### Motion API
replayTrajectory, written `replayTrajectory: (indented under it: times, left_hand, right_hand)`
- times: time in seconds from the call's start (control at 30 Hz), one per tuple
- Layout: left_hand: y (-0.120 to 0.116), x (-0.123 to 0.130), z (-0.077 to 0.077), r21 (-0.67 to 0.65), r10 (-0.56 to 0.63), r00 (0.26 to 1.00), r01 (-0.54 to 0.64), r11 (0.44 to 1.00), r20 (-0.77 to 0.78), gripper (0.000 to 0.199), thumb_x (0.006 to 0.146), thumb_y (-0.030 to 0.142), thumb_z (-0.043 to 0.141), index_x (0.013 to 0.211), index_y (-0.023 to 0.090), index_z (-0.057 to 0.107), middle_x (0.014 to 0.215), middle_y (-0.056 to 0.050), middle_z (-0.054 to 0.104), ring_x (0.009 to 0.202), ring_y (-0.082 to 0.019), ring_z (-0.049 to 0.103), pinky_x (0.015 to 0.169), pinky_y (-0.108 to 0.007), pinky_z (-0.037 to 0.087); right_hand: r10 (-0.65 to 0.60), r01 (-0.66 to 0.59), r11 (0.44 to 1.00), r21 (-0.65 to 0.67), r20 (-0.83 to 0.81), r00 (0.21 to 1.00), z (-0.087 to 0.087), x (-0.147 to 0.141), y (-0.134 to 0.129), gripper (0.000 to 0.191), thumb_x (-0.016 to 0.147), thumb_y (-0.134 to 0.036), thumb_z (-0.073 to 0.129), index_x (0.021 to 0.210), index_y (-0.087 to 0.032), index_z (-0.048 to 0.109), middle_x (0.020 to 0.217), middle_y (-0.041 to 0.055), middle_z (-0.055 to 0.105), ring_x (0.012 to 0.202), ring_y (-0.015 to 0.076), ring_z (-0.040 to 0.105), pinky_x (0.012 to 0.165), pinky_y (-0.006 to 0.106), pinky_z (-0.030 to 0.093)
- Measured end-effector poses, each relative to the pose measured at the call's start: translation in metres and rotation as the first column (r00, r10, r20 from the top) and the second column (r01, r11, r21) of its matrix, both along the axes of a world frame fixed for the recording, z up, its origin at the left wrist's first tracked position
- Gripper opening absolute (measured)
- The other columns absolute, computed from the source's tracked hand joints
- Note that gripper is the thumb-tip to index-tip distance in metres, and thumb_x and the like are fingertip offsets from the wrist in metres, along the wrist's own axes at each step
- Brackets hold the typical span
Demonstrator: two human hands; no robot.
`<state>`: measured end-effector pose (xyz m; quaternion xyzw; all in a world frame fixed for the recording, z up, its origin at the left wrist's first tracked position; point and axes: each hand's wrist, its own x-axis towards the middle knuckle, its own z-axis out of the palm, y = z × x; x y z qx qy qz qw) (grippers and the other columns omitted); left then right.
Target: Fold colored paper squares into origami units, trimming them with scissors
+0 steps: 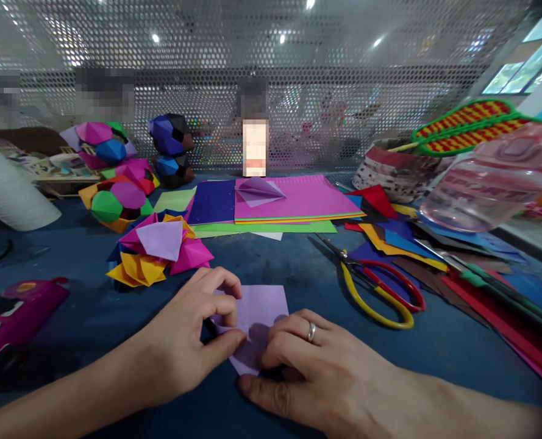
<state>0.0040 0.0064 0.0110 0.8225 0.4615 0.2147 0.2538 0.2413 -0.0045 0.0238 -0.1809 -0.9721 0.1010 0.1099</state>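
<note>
A small sheet of lilac paper (266, 302) lies on the dark blue table between my hands, its left edge folded up and over. My left hand (202, 329) pinches that raised fold between thumb and fingers. With curled fingers, my right hand (298, 360) presses on the paper's lower right part, thumb at the bottom corner; a ring is on one finger. Just behind my left hand sits a cluster of folded paper pieces (161, 241) in yellow, magenta and lilac. Scissors (374, 280) with red and yellow handles lie open to the right.
Stacked coloured paper (298, 198) carries a folded purple piece (260, 190). Folded paper balls (119, 204) and a tilted white cylinder (12, 183) stand left. On the right are loose paper scraps (401, 244), a green-handled tool (490, 283), a clear pink-lidded bottle (485, 183) and a basket (383, 171).
</note>
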Motion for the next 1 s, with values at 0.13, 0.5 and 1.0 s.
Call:
replayTrajectory:
  times: [0.13,0.5,1.0]
  left_hand:
    - [-0.001,-0.004,-0.005,0.020,0.059,0.998,-0.059,0.998,0.005,0.011,0.084,0.022,0.061,0.081,0.022,0.051,0.124,-0.006,0.051,0.119,-0.027,0.049,0.099,-0.044,0.042]
    - [0.001,-0.013,-0.013,0.060,0.107,0.993,-0.104,0.993,-0.049,0.036,0.085,0.033,0.069,0.114,0.027,0.048,0.144,-0.011,0.041,0.138,-0.033,0.036,0.109,-0.056,0.035]
    - [0.004,-0.023,-0.017,0.135,0.050,0.998,-0.046,0.990,-0.030,0.034,0.093,0.014,0.047,0.124,0.029,0.045,0.143,-0.007,0.043,0.139,-0.026,0.037,0.114,-0.046,0.036]
  right_hand:
    - [-0.001,0.001,1.000,0.002,-0.005,1.000,0.001,0.000,-0.001,0.041,0.104,-0.021,0.031,0.128,-0.022,0.064,0.104,0.0090,0.066,0.099,0.0199,0.057,0.089,0.034,0.049]
    - [-0.001,0.001,1.000,0.005,-0.013,1.000,-0.001,0.001,-0.001,0.040,0.103,-0.021,0.033,0.129,-0.023,0.063,0.106,0.0080,0.067,0.100,0.0192,0.057,0.089,0.034,0.049]
    - [-0.014,0.014,1.000,0.020,-0.019,1.000,-0.002,0.001,-0.002,0.038,0.104,-0.022,0.035,0.130,-0.024,0.063,0.108,0.0079,0.067,0.101,0.0192,0.058,0.089,0.033,0.048]
